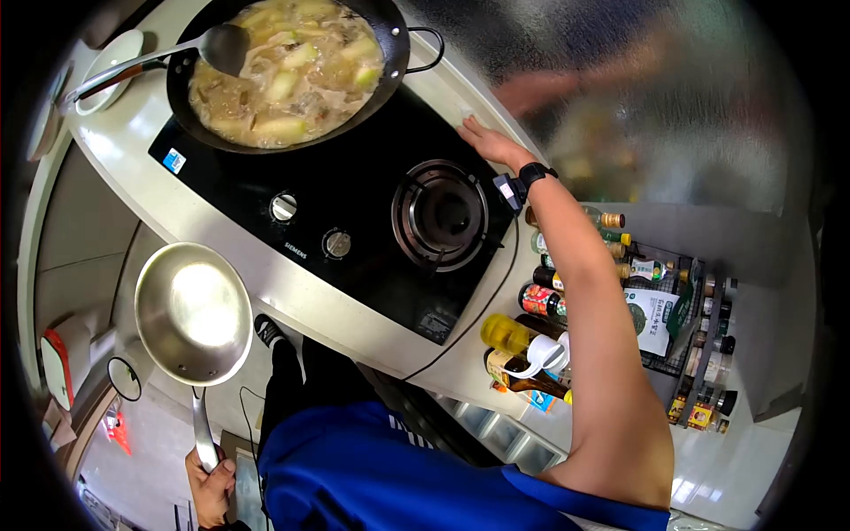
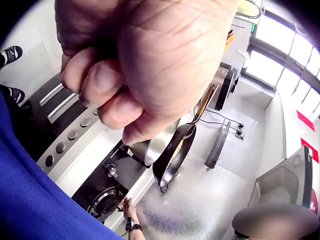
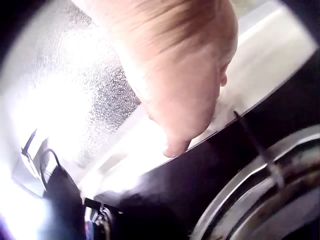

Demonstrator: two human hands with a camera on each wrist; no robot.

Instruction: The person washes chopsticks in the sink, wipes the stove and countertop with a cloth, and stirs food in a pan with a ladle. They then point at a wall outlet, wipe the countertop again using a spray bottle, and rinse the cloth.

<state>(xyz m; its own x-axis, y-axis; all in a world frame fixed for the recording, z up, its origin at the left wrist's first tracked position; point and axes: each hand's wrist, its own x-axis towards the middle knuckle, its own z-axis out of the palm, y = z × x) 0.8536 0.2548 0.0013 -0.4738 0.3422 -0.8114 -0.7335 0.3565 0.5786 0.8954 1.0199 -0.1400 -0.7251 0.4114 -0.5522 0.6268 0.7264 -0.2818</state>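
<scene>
My left hand (image 1: 211,488) grips the handle (image 1: 204,431) of a shiny steel frying pan (image 1: 195,305), held out over the floor in front of the counter. The pan is bare inside. In the left wrist view the curled fingers (image 2: 102,82) hide the handle. My right hand (image 1: 491,144) reaches to the white counter strip behind the black gas hob (image 1: 354,190), fingers extended. Seen from the right wrist, its thumb (image 3: 177,145) points down at the hob's back edge. A large black wok (image 1: 181,106) with chunky stew stands on the far burner.
A ladle (image 1: 224,50) lies in the wok, its handle over a white plate (image 1: 115,66). The bare burner (image 1: 440,215) sits near my right forearm. Bottles (image 1: 505,334) and a seasoning rack (image 1: 673,301) crowd the counter's right end. A cable (image 1: 478,319) crosses the hob's corner.
</scene>
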